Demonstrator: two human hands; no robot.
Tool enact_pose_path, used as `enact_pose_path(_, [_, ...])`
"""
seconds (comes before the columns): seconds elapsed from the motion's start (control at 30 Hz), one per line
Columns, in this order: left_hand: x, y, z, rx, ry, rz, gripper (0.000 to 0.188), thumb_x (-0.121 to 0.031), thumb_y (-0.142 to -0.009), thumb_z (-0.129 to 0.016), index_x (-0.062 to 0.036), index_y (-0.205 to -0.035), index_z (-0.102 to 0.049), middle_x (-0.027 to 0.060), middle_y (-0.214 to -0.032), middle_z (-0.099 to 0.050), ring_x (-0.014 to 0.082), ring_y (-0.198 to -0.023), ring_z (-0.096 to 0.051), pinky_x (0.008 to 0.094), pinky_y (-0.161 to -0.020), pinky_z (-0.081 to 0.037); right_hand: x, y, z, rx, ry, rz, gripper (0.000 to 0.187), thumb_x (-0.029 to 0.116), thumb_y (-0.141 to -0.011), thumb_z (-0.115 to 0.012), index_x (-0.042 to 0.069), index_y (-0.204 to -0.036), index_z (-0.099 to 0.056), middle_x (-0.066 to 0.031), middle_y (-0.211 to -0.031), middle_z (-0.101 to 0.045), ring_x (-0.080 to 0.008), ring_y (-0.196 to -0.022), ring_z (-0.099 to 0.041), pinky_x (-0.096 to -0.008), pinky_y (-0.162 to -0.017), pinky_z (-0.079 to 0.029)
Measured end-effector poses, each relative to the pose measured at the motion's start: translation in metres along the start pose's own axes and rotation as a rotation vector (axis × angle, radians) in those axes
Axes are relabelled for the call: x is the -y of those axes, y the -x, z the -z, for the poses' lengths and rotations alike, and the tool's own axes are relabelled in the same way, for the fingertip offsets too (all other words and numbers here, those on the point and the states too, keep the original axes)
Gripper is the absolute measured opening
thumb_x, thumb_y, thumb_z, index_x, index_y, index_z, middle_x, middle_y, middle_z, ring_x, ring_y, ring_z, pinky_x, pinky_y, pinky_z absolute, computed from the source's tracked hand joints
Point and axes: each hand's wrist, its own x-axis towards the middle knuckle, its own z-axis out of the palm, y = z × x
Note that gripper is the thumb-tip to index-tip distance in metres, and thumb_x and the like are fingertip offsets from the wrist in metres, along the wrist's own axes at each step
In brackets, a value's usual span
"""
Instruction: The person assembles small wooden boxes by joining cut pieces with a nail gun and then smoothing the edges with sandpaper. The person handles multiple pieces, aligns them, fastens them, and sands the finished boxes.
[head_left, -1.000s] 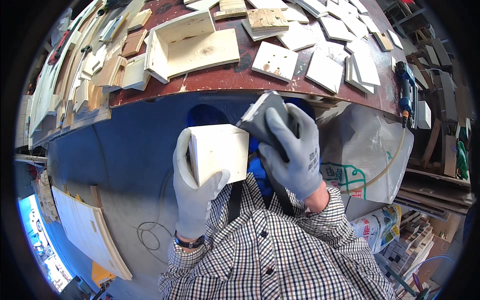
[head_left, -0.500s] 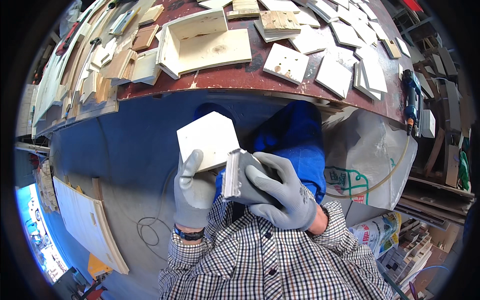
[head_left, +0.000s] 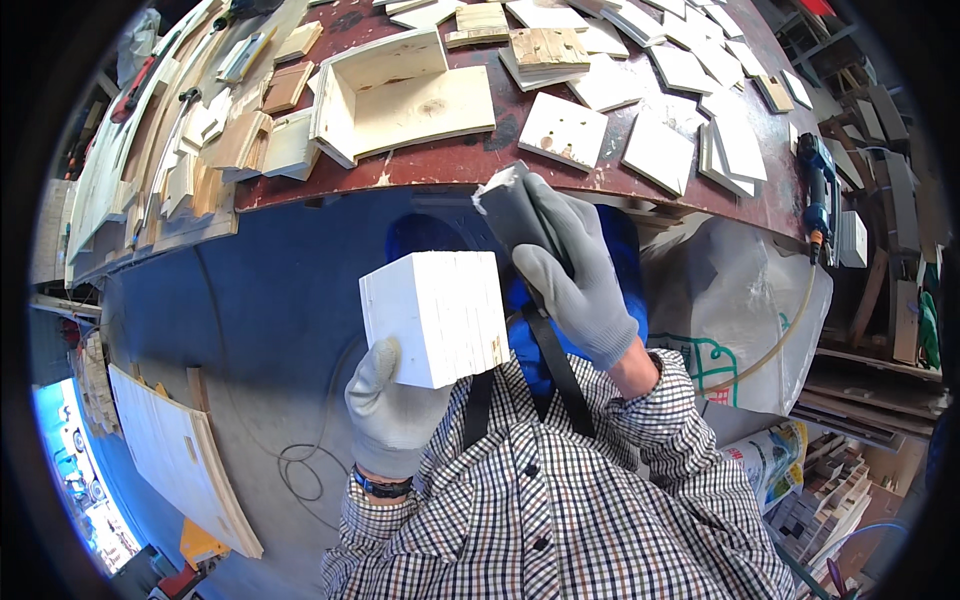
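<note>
My gloved left hand (head_left: 392,412) grips a stack of white wooden boards (head_left: 450,315) by its lower left corner. The layered edges of the stack face up toward me. In my gloved right hand (head_left: 582,270) is a dark grey sanding block (head_left: 520,215), with the fingers wrapped along its side. Its pale, ragged end points to the upper left, close to the table's front edge. The block is held above and to the right of the boards, apart from them. Both hands are over my lap.
Ahead stands a dark red table (head_left: 400,172) bearing an open wooden box (head_left: 405,105) and many loose white boards (head_left: 660,150). A blue-black power tool (head_left: 820,195) with a hose lies at its right edge. Wood strips (head_left: 240,140) crowd the left. Large panels (head_left: 180,450) lean at lower left.
My right hand has lifted the sanding block up and away from the boards. The stack in my left hand has turned, so its layered edges show instead of its flat face.
</note>
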Motion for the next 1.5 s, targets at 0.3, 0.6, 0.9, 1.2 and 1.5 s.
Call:
enact_pose_path(0.3, [-0.001, -0.017, 0.010, -0.083, 0.085, -0.015, 0.074, -0.046, -0.106, -0.059, -0.0049, -0.164, -0.039, 0.0186, -0.159, -0.051, 0.0368, -0.144, -0.052, 0.0550, -0.120, -0.043, 0.038, 0.043, -0.004, 0.249, 0.064, 0.148, 0.078, 0.034, -0.097, -0.078, -0.005, -0.157, -0.046, -0.0266, -0.153, -0.047, -0.0414, -0.140, -0.051, -0.0486, -0.118, -0.041])
enact_pose_path(0.6, [0.005, -0.029, 0.015, 0.001, 0.313, 0.048, 0.078, -0.045, -0.101, -0.067, -0.0019, -0.161, -0.041, 0.0255, -0.155, -0.048, 0.0369, -0.134, -0.057, 0.0518, -0.113, -0.048, 0.027, 0.046, 0.002, 0.037, -0.734, -0.468, 0.070, 0.033, -0.113, -0.056, -0.002, -0.168, -0.029, -0.0164, -0.154, -0.049, -0.0258, -0.140, -0.052, -0.0375, -0.120, -0.039])
enact_pose_path(0.9, [0.023, -0.016, 0.037, 0.065, -0.042, 0.032, 0.059, -0.035, -0.111, -0.049, 0.0006, -0.158, -0.043, 0.0171, -0.153, -0.057, 0.0305, -0.142, -0.056, 0.0466, -0.118, -0.047, 0.032, 0.030, -0.007, 0.068, -0.515, -0.189, 0.068, 0.028, -0.111, -0.058, -0.003, -0.166, -0.033, -0.0187, -0.155, -0.046, -0.0294, -0.144, -0.047, -0.0404, -0.124, -0.034])
enact_pose_path(1.2, [-0.001, -0.013, 0.029, 0.070, -0.097, -0.038, 0.088, -0.052, -0.102, -0.068, -0.0036, -0.167, -0.032, 0.0185, -0.161, -0.050, 0.0322, -0.146, -0.053, 0.0515, -0.122, -0.045, 0.026, 0.040, -0.011, 0.239, -0.165, 0.261, 0.079, 0.031, -0.092, -0.080, 0.002, -0.159, -0.049, -0.0290, -0.154, -0.044, -0.0435, -0.139, -0.050, -0.0509, -0.119, -0.041])
enact_pose_path(1.5, [0.003, -0.018, 0.045, 0.143, 0.290, -0.077, 0.095, -0.073, -0.100, -0.058, -0.0029, -0.162, -0.043, 0.0233, -0.155, -0.056, 0.0398, -0.144, -0.056, 0.0579, -0.117, -0.050, 0.030, 0.072, 0.026, 0.339, 0.064, 0.364, 0.067, 0.037, -0.088, -0.079, 0.005, -0.145, -0.064, -0.0286, -0.145, -0.055, -0.0395, -0.124, -0.060, -0.0487, -0.104, -0.049])
